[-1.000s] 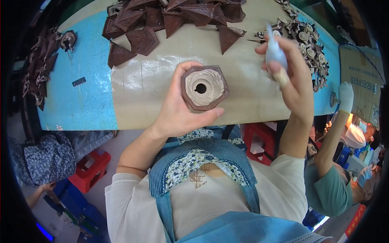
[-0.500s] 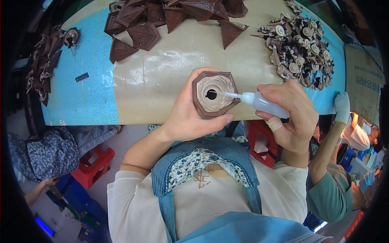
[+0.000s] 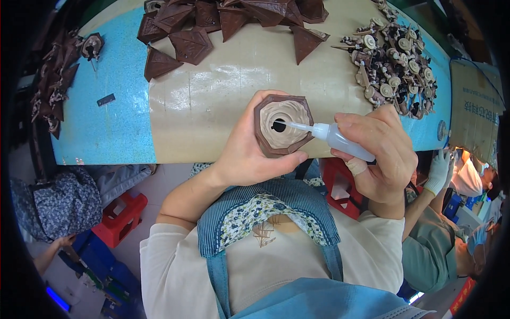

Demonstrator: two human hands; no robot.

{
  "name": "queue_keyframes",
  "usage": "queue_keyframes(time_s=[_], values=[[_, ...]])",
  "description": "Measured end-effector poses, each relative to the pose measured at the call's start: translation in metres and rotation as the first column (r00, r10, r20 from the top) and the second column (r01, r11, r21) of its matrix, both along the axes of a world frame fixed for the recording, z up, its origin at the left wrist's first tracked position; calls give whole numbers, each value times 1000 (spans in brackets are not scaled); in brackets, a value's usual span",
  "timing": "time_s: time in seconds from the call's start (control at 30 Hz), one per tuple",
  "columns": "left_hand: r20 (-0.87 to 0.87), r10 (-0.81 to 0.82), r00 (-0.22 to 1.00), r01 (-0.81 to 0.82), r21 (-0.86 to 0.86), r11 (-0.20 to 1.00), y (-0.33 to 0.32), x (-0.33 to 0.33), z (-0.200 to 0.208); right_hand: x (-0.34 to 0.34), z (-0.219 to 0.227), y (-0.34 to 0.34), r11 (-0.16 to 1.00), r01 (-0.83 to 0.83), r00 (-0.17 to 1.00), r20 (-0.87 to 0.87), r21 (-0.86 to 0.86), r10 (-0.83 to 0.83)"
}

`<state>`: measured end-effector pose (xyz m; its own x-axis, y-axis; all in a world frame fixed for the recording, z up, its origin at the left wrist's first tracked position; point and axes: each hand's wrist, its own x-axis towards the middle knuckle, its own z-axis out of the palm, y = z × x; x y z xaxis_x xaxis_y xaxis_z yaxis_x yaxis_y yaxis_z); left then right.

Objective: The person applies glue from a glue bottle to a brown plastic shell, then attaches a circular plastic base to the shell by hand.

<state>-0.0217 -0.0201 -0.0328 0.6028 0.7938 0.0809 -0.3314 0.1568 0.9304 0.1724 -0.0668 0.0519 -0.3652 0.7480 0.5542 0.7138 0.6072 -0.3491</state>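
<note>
My left hand (image 3: 252, 146) is wrapped round a brown six-sided base (image 3: 258, 129), its beige hollow facing up with a dark hole in the middle. In my right hand (image 3: 385, 151) is a small translucent squeeze bottle (image 3: 342, 143) with a thin nozzle. The nozzle's tip reaches over the hollow, close to the dark hole; whether it touches cannot be made out. A strip of tape wraps one finger of the right hand.
Brown pointed pieces (image 3: 191, 47) are heaped at the table's far side. Several small figures with round beige discs (image 3: 394, 81) lie at the right; assembled-looking pieces (image 3: 53, 87) stand at the left. A co-worker's gloved hand (image 3: 438, 171) is at the right, near a cardboard box (image 3: 475, 101).
The squeeze bottle has shifted slightly left, its nozzle further over the hole. The base has moved slightly. The co-worker's gloved hand has come down off the table edge, showing a small round disc there.
</note>
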Motion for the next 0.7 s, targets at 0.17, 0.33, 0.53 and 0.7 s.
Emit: queue_keyframes(time_s=[0.17, 0.33, 0.53, 0.7], values=[[-4, -4, 1000, 4, 20, 1000, 3, 0, -1, 1, 0, 3, 1000, 3, 1000, 11, -8, -2], [-54, 19, 998, -18, 22, 1000, 5, -1, 0, 6, -3, 4, 993, 38, 992, -116, -114, -51], [-388, 20, 921, -5, 40, 999, 12, -12, 19, 29, -27, 17, 863, 2, 687, -626, -506, -369], [-614, 258, 746, 63, 451, 890, 17, -22, 30, 44, -45, 77, 943, 38, 633, -722, -331, -279]])
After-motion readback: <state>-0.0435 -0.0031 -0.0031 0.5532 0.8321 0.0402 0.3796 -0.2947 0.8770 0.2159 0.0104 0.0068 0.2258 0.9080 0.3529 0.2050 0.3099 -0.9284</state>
